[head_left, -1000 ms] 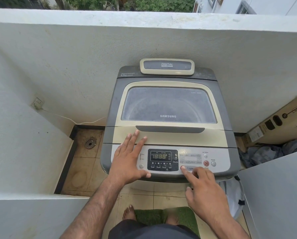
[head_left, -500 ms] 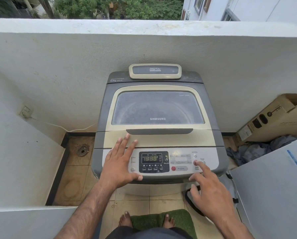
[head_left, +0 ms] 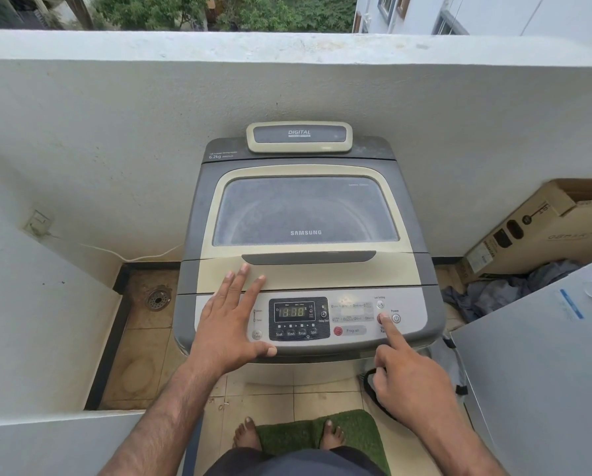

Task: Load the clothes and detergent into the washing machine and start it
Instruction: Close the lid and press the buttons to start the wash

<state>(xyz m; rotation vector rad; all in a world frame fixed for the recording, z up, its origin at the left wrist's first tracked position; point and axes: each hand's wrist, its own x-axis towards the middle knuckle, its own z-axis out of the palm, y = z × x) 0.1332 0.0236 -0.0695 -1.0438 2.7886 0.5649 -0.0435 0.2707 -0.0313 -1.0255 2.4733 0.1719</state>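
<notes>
A grey and cream top-loading washing machine point(head_left: 305, 207) stands against the balcony wall with its lid down. Its lit display point(head_left: 293, 311) reads 18:88 on the front control panel point(head_left: 353, 314). My left hand point(head_left: 226, 328) lies flat with spread fingers on the lid's front edge and the panel's left end. My right hand point(head_left: 411, 383) has its index finger stretched out, the tip on the red start/pause button beside the power button point(head_left: 396, 318); its other fingers are curled. No clothes or detergent show through the dusty lid.
A cardboard box point(head_left: 545, 228) and a heap of blue-grey cloth point(head_left: 500, 290) sit to the machine's right, behind a white appliance top point(head_left: 545, 372). Left of the machine are a floor drain point(head_left: 157, 299) and a wall socket point(head_left: 37, 223) with a cable. My feet stand by a green mat point(head_left: 353, 434).
My right index finger has moved from the Program button rightwards to the red start/pause button. My left hand has stayed flat on the machine.
</notes>
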